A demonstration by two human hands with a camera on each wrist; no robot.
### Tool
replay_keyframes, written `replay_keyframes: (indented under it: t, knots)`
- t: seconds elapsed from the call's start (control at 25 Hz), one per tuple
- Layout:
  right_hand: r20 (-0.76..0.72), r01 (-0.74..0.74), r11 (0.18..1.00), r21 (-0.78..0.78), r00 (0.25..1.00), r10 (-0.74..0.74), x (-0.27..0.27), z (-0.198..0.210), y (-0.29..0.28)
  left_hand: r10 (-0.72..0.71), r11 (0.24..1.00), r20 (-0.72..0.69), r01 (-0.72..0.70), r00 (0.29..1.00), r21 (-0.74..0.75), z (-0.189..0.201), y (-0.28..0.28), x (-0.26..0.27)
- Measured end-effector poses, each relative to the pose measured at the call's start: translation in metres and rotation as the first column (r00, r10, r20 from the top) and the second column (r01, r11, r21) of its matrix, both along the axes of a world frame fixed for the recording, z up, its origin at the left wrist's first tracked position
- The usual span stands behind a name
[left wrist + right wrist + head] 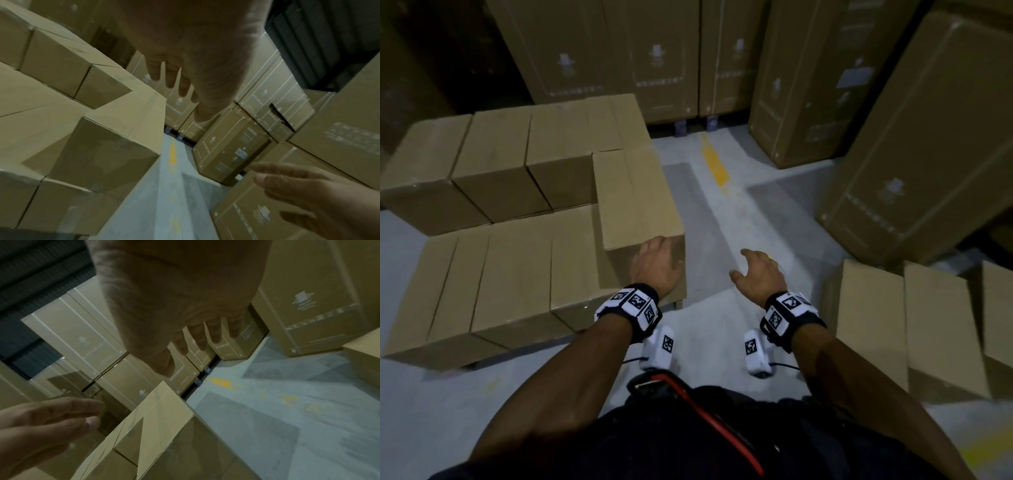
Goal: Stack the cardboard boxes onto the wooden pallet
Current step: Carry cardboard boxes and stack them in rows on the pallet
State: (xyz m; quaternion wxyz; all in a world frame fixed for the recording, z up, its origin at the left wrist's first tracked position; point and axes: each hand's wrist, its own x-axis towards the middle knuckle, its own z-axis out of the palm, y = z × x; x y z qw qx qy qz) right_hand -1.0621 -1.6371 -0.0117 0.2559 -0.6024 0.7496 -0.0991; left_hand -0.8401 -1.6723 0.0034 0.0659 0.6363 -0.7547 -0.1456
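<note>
both hands [654, 265] [758, 274] open, holding nothing

I see plain tan cardboard boxes [524, 192], no print. Tall boxes [914, 137] behind are darker brown with pale white line borders and small logo marks. Floor [722, 222] pale grey with a worn yellow stripe [715, 164]. My wrist bands [635, 306] are black with white-and-black square tag patterns. Red strap [726, 435] on dark clothing.

Right hand [174, 293] overhead with fingers [213, 332] spread and holding nothing, left hand [41, 423] opposite, likewise bare, taped cardboard box [164, 426] below between them, grey floor [287, 410] beyond.
</note>
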Motion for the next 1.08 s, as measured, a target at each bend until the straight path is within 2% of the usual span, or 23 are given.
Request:
replay_keyframes:
  t: [0.16,0.28,0.44,0.6,0.88,1.08]
  knots:
    - [-0.021,0.115,0.992,-0.046,0.993,-0.116,0.013,0.001,0.080,-0.125,0.992,-0.008,0.125,0.992,-0.017,-0.003,0.058,0.002]
    - [-0.013,0.212,0.976,-0.048,0.977,-0.212,0.022,-0.005,0.156,-0.257,0.966,-0.004,0.257,0.966,0.018,-0.020,0.108,0.004]
    - [-0.034,0.359,0.933,0.016,0.933,-0.358,0.026,-0.012,0.273,-0.435,0.900,-0.005,0.435,0.901,0.034,-0.034,0.191,-0.009]
    - [-0.050,0.528,0.849,0.013,0.849,-0.527,0.007,-0.017,0.360,-0.599,0.799,0.041,0.600,0.799,-0.020,-0.031,0.250,-0.045]
    - [-0.030,0.694,0.720,0.002,0.720,-0.694,-0.086,-0.032,0.489,-0.785,0.613,0.097,0.790,0.612,-0.022,-0.034,0.343,-0.167]
    - [-0.026,0.809,0.588,0.011,0.588,-0.809,-0.196,-0.034,0.606,-0.866,0.491,0.116,0.871,0.486,0.022,-0.050,0.439,-0.310]
